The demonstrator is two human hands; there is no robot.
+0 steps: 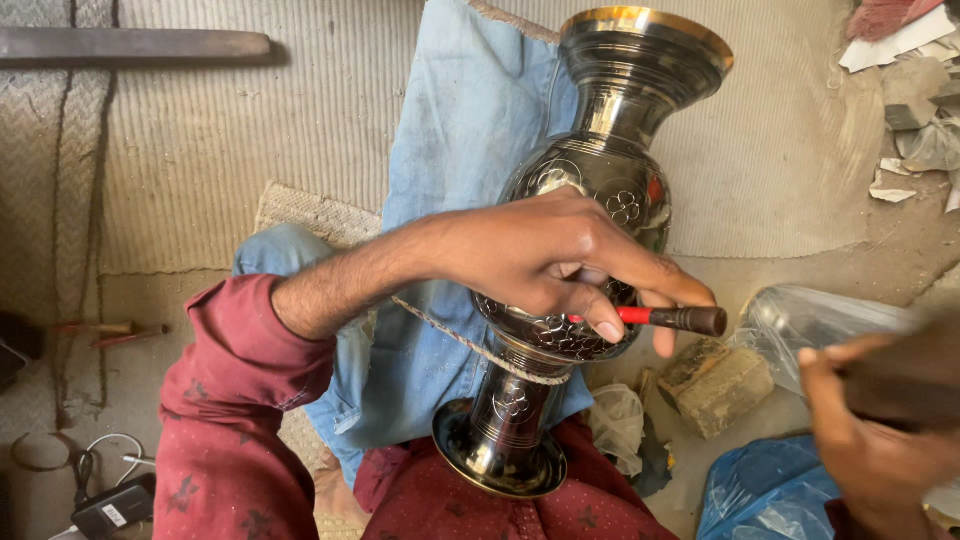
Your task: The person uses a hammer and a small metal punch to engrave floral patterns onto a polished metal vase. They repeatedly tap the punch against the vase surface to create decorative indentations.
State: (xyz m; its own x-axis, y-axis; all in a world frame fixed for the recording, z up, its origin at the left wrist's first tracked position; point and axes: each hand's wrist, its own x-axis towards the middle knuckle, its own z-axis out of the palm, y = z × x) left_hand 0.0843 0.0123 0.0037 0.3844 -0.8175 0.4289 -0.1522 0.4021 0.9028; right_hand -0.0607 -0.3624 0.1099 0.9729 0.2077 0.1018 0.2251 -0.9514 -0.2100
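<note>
A dark polished metal vase (600,190) with engraved flowers and a gold rim lies across my lap on a blue cloth (460,150). A thin rope (470,345) is looped around its narrow neck near the foot. My left hand (555,260) rests on the vase's belly and pinches a thin tool (675,318) with a red shaft and dark end against the metal. At the lower right, my right hand (875,445) is blurred and grips a dark wooden piece (910,380), apart from the vase.
A wooden block (718,385) lies on the floor beside the vase. Clear and blue plastic bags (800,320) sit at the right. Rubble and scraps fill the top right corner. A woven mat (250,130) covers the floor; cables and a charger lie at lower left.
</note>
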